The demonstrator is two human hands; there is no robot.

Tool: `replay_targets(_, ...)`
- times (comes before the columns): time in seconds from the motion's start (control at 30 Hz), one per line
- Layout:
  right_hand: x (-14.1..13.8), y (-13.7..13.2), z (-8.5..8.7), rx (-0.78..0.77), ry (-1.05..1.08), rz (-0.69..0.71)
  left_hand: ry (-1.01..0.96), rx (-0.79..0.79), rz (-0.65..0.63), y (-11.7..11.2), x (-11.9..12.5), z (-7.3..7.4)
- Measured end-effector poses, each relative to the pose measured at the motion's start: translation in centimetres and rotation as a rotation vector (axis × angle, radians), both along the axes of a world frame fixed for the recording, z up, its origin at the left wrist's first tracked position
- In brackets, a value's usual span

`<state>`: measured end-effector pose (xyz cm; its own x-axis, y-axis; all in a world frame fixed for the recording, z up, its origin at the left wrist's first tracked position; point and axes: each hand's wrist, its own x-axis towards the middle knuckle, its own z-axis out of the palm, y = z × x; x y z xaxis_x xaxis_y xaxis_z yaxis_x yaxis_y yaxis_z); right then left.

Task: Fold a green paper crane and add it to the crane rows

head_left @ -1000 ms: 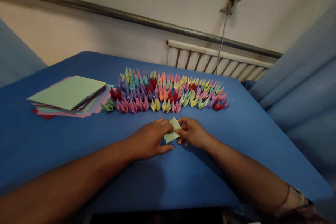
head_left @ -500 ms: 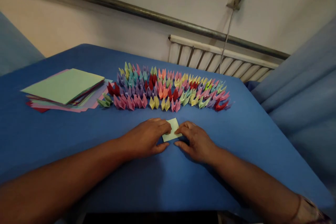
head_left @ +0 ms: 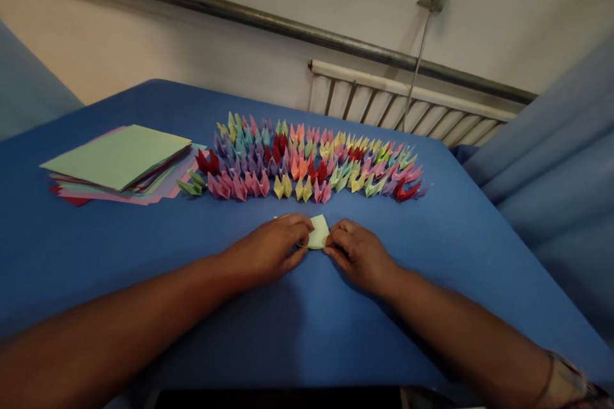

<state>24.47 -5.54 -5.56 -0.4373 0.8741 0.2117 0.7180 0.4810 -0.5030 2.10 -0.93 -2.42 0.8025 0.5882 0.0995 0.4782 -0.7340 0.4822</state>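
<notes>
A small folded piece of pale green paper (head_left: 318,232) lies between my two hands at the middle of the blue table. My left hand (head_left: 281,241) grips its left part, thumb below and fingers over the top, hiding much of it. A thin corner of the same colour peeks out behind the left knuckles. With thumb and forefinger pinched together, my right hand (head_left: 357,252) holds the paper's lower right corner. Just beyond the hands stand rows of folded paper cranes (head_left: 300,169) in pink, red, yellow, green, purple and blue.
To the left lies a stack of square coloured paper (head_left: 122,156), pale green on top. The blue table (head_left: 215,332) reaches back towards a wall with a metal rail (head_left: 268,24) and a white radiator (head_left: 378,99). Blue curtains (head_left: 566,160) hang at the right.
My right thumb and forefinger have closed on the paper's right corner. The left thumb has come up against the paper, whose visible part looks changed in shape.
</notes>
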Motion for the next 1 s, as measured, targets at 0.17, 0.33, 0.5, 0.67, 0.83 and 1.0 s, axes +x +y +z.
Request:
replay_targets(0.17,0.0,-0.2,0.1,-0.016,-0.007,-0.022,0.020,0.007,0.077,0.4,0.1,-0.3)
replay_targets(0.33,0.2,-0.2,0.3,0.002,-0.050,-0.090,0.032,0.054,0.129,1.0,0.0,-0.6)
replay_targets(0.5,-0.1,-1.0,1.1,0.057,-0.153,-0.003,0.068,0.048,0.172,1.2,-0.1,-0.6)
replay_targets(0.67,-0.4,-2.2,1.5,0.071,-0.321,0.036,0.022,0.077,0.101,0.9,-0.1,-0.5)
replay_targets(0.83,0.1,-2.8,1.6,0.063,-0.325,0.040,0.110,0.120,0.018,0.7,-0.3,0.0)
replay_targets(1.0,0.4,-2.7,2.0,0.046,-0.244,-0.004,0.106,0.097,0.055,1.2,0.2,0.3)
